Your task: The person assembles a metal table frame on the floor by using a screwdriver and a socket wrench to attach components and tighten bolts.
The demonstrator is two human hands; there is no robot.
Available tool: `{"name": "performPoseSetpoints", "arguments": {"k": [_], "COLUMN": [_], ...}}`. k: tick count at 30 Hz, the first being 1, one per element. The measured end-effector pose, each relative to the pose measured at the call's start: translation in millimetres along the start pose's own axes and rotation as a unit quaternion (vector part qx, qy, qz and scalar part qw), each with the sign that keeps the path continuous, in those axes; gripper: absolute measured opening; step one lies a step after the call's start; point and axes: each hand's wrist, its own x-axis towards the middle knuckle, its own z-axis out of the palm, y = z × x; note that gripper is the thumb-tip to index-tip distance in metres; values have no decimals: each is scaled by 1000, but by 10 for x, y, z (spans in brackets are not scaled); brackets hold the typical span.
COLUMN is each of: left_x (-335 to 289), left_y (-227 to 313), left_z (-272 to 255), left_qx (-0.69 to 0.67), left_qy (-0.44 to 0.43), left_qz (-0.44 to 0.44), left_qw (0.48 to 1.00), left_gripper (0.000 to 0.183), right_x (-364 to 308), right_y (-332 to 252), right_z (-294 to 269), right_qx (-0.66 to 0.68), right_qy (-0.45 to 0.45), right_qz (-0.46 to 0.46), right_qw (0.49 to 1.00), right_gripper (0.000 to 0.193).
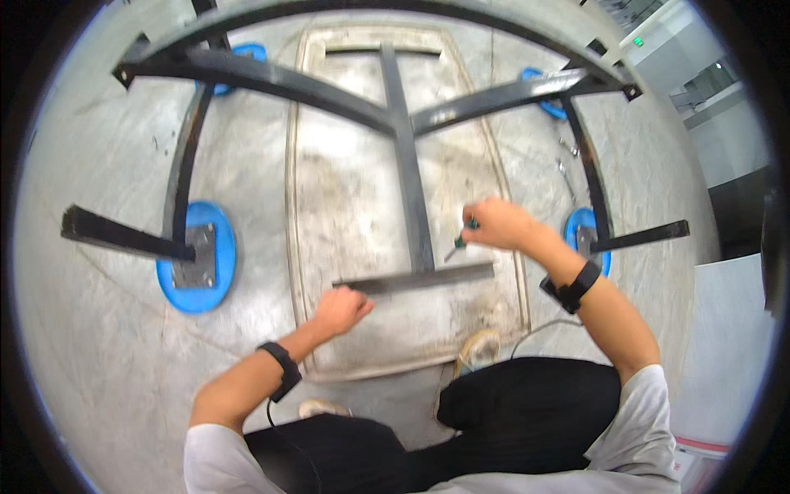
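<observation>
My right hand (498, 222) is closed around a screwdriver (461, 242) with a dark green handle. Its thin shaft slants down and left, the tip just right of the frame's central bar (409, 185). My left hand (341, 311) is closed at the left end of the dark crossbar (415, 280), fingers curled; whatever lies in them, if anything, is hidden. The crossbar joins the near end of the central bar. Both belong to a dark metal frame that rests over a pale, stained rectangular panel (329, 193) on the floor.
Round blue pads (218, 288) lie under the frame's outer feet, left and right. Short bar stubs (111, 230) jut out at both sides. Loose metal tools (565, 177) lie on the concrete at right. My shoe (480, 350) stands at the panel's near edge; a cable hangs from each wristband.
</observation>
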Motion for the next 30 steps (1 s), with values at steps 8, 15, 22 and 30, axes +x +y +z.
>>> {"name": "performPoseSetpoints", "arguments": {"k": [8, 15, 22, 30], "left_x": [230, 262, -484, -1841], "left_y": [105, -39, -667, 827], "left_z": [-202, -565, -1579, -3386], "left_qx": [-91, -173, -154, 36], "left_qy": [72, -30, -70, -124], "left_qz": [52, 24, -190, -261], "left_qw": [992, 984, 967, 957], "left_gripper": [14, 16, 20, 42], "right_x": [9, 95, 230, -2116], "right_y": [339, 394, 722, 419], "right_z": [320, 517, 302, -1239], "right_qx": [-8, -26, 41, 174], "right_qy": [-83, -74, 39, -44], "right_qz": [51, 76, 120, 349], "right_qw": [995, 994, 991, 920], "right_gripper": [33, 27, 28, 44]}}
